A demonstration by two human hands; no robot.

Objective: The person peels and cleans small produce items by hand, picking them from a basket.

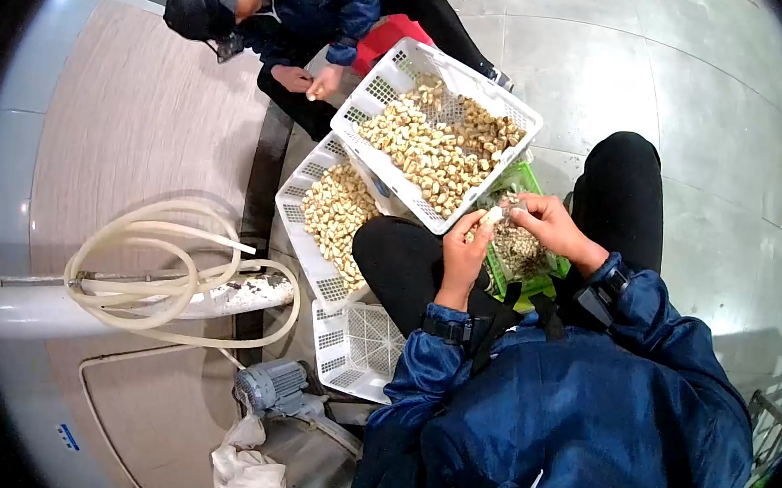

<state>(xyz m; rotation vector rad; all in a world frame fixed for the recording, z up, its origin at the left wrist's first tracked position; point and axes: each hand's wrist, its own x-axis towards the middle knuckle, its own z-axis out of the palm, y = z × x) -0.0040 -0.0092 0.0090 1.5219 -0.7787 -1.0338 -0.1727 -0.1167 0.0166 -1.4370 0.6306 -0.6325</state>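
My left hand (pixel 464 258) is closed narrowly, thumb and finger pinching a small, cream-coloured, rounded piece (pixel 492 216) at their tips. The piece lies beyond my left palm and toward the right, in the gap between my two hands; its slightly longer axis seems to slant away and to the right. My left is the nearer hand, since it bears the piece. My right hand (pixel 555 232) is on the other side, fingers curled and thumb bent inward, the tips just beside the piece. Whether they also grip something small, I cannot tell.

Just under both hands, between my black-trousered knees, sits a bright green plastic basket (pixel 524 175) with grey-brown crumbly scraps (pixel 522 252) in it.

By my left thigh is a white perforated plastic crate (pixel 365 344), its lattice floor showing. Past my knees, a tilted white slotted crate (pixel 480 77) holds a loose spread of golden-brown and cream chunks (pixel 427 154), its near corner close to my left fingertips. Lower and to its left, partly covered by it, a second slotted crate (pixel 296 208) holds paler chunks (pixel 338 216).

Farthest off, another person in a blue jacket bends forward, their hands (pixel 326 81) together beside the tilted crate.
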